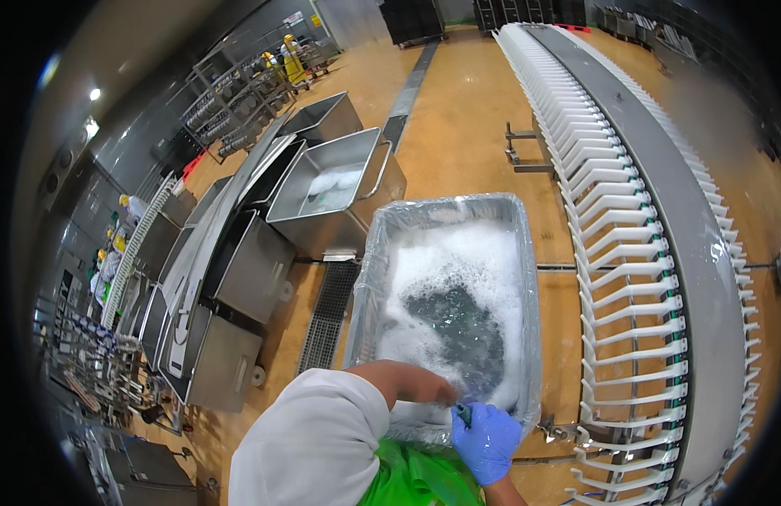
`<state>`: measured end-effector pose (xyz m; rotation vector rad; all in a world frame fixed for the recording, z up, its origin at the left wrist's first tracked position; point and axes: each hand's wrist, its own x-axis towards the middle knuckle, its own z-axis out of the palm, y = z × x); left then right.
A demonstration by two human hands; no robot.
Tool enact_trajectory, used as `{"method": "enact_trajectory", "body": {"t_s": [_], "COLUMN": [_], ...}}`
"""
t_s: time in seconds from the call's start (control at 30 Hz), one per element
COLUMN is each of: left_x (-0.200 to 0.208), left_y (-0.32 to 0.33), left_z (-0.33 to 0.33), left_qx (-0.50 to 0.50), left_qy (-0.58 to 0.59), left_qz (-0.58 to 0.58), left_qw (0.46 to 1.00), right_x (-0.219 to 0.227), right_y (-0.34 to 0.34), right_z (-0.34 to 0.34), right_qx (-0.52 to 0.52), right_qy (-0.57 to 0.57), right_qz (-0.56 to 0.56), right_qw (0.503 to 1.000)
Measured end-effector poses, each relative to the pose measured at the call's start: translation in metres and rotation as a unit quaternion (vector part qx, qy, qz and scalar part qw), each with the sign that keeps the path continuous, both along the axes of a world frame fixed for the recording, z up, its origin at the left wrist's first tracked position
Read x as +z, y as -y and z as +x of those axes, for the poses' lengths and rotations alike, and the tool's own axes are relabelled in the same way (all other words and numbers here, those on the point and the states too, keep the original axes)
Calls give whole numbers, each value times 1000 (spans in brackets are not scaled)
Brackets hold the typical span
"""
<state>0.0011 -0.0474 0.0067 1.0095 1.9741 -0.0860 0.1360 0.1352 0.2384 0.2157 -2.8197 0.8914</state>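
Taking the tub as the dial's centre, with twelve pointing away from the person, a tan floor [458, 126] spreads on all sides. The long conveyor [694, 253], fringed with white prongs [622, 261], runs from about one o'clock round to four. Deep metal bins [234, 346] stand in a row toward nine and ten, and a separate metal bin [298, 198] with white foam inside sits at eleven.

The tub [532, 320], lined with clear plastic, stands directly ahead of the person; white suds [458, 244] ring a patch of dark, greenish water [471, 333]. A grating [327, 316] lies in the floor at nine.

From between seven and eight, a white sleeve [323, 438] leads to the left forearm [403, 379], which reaches over the near rim. The left hand is hidden at the water, so I cannot tell its state. A green apron [407, 476] shows at six.

Between five and six, the blue-gloved right hand [489, 443] curls its fingers around a small dark green item [464, 413], just beside the left wrist.
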Motion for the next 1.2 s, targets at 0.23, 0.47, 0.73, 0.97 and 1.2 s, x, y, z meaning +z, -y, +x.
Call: {"method": "enact_trajectory", "body": {"t_s": [0.23,0.47,0.73,0.97,1.2], "left_x": [-7,-10,86,86,144], "left_y": [7,33,11,24,53], "left_z": [25,43,40,8,-6], "left_qx": [10,9,10,538,611], "left_qy": [13,14,44,208,-33], "left_qz": [29,50,50,355,334], "left_qw": [999,999,998,736,717], "right_x": [-5,5,5,-3,-272], "right_y": [5,10,17,62,-17], "right_z": [5,7,-21,-145,-227], "right_qx": [23,-5,92,33,357], "right_qy": [-22,32,193,105,-160], "right_qz": [11,43,38,158,550], "right_qw": [999,999,976,981,738]}}
